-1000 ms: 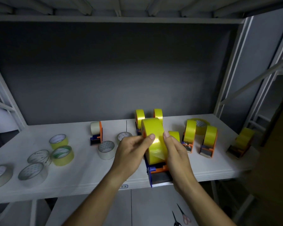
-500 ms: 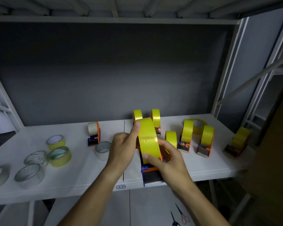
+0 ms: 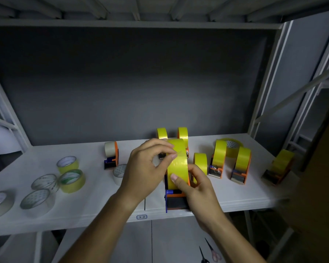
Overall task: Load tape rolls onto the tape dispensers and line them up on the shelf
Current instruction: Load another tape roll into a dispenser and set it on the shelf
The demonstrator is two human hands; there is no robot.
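The person works at the front edge of a white metal shelf (image 3: pixel 95 204). A shiny yellow roll of tape (image 3: pixel 178 164) sits upright on an orange and blue plastic tape dispenser (image 3: pixel 176 201) that stands near the shelf's front edge. The left hand (image 3: pixel 146 169) has its thumb and first finger pinching at the tape's outer face near the top, as if picking at the loose end. The right hand (image 3: pixel 196 185) holds the roll and dispenser from the right side, with its thumb pressed flat on the yellow face; the other fingers are hidden behind.

A good part of the job looks done. Two loaded dispensers (image 3: pixel 172 134) stand at the back, more loaded yellow ones (image 3: pixel 229 161) stand to the right, and one with a pale roll (image 3: pixel 111 153) stands to the left. They are not yet in one neat line.

Still left are the loose clear and yellowish tape rolls (image 3: pixel 55 179) lying flat on the left side of the shelf.
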